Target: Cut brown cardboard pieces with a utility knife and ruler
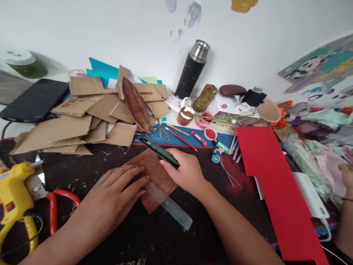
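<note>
Left hand (121, 187) pins ruler (171, 206); right hand (184, 173) holds cutter (160, 151) alongside.

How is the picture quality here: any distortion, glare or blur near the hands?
Head view: soft, even light; wide-lens bending at edges; left hand, right hand, cutter and ruler are sharp; another person's hand at the far right is blurred.

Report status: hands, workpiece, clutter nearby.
Left hand flat, pressing ruler onto brown sheet. Right hand grips cutter, resting on the sheet. Cardboard scraps beyond, red paper to the right.
</note>
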`<state>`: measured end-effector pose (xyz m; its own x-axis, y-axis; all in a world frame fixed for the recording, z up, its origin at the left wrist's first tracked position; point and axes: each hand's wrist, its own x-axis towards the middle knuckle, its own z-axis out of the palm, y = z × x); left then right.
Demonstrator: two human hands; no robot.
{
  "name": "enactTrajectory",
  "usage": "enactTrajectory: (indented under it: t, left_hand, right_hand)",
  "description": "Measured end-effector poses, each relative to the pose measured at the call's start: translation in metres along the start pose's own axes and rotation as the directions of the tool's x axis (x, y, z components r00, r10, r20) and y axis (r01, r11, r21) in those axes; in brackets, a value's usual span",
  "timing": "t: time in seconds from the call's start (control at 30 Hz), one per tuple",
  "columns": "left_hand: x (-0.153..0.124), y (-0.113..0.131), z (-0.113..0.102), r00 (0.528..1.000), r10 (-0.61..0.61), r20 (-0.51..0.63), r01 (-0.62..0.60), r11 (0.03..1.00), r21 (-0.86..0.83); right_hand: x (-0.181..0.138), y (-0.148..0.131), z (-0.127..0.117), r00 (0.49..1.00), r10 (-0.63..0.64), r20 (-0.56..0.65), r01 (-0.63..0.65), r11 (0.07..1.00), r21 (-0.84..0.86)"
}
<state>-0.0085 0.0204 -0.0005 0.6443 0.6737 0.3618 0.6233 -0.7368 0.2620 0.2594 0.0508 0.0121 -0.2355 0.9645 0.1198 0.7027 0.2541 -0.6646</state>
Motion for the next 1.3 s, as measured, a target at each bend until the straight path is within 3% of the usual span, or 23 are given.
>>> enactTrajectory:
  t: [0.47,1.07,1.3]
  left_hand:
    - [0.008,0.007,0.001,0.995,-0.035,-0.092,0.038,0.999,0.034]
    - [0.009,0.008,0.004,0.995,-0.03,-0.092,0.04,0.994,0.106]
    - [0.001,0.006,0.009,0.999,-0.036,-0.032,0.04,0.992,0.12]
  right_hand:
    - [0.0,-0.003,0.0,0.999,0.03,0.033,-0.029,0.999,-0.027]
    - [0.001,-0.006,0.004,0.996,0.024,0.085,-0.018,0.998,-0.068]
    - [0.001,-0.007,0.003,0.996,0.019,0.084,-0.011,0.996,-0.089]
